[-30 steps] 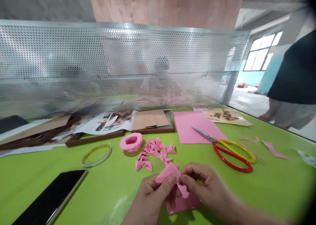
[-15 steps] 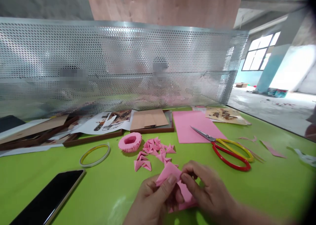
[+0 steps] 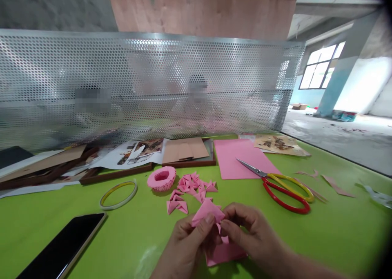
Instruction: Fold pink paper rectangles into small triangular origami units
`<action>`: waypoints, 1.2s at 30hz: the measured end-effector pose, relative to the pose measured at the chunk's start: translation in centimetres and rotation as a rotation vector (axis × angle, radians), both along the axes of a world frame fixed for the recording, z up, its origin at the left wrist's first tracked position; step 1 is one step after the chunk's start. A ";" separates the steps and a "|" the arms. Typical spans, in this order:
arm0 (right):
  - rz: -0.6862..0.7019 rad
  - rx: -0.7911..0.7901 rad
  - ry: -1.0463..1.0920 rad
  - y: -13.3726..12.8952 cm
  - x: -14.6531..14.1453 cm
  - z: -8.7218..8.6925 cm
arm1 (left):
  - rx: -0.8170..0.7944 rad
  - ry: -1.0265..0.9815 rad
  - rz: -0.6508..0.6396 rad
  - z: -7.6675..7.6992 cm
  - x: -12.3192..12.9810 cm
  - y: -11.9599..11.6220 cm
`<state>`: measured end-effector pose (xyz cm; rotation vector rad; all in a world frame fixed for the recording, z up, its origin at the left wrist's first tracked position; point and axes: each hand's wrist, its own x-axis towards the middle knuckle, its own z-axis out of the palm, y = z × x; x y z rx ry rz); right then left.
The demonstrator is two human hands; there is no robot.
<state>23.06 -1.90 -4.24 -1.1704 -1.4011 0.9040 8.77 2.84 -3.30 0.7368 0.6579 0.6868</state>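
Observation:
Between my two hands is a folded piece of pink paper (image 3: pixel 207 210), its pointed corner turned up and away from me. My left hand (image 3: pixel 192 242) is closed on it, thumb pressed flat on the front. On its right edge the fingertips of my right hand (image 3: pixel 245 228) pinch it. Under the hands lies more pink paper (image 3: pixel 225 254) on the table, partly hidden by the fingers. Just beyond sits a loose heap of small folded pink paper triangles (image 3: pixel 192 185), beside a pink ring of interlocked folded pieces (image 3: pixel 161 178).
Scissors (image 3: pixel 272 181) with red and yellow handles rest partly on a pink sheet (image 3: pixel 239 164). To the left are a roll of tape (image 3: pixel 118 206) and a phone (image 3: pixel 63 246). Frames and cardboard (image 3: pixel 185 150) line the back, before a perforated metal screen (image 3: pixel 153 87); people show blurred behind it.
The folded paper has tipped lower, its point now broader toward me. My right fingertips have shifted slightly left along its edge. More of the pink paper beneath shows.

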 end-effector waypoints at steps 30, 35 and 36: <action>-0.177 0.701 -0.824 -0.7 1.9 0.1 | 0.189 0.104 -0.016 -0.3 -0.5 0.6; -0.197 0.795 -0.995 -0.7 2.3 0.2 | 0.156 0.076 -0.038 -0.1 -0.2 0.2; -0.179 0.791 -1.025 -0.8 2.4 0.3 | 0.138 0.072 -0.030 0.0 -0.2 0.1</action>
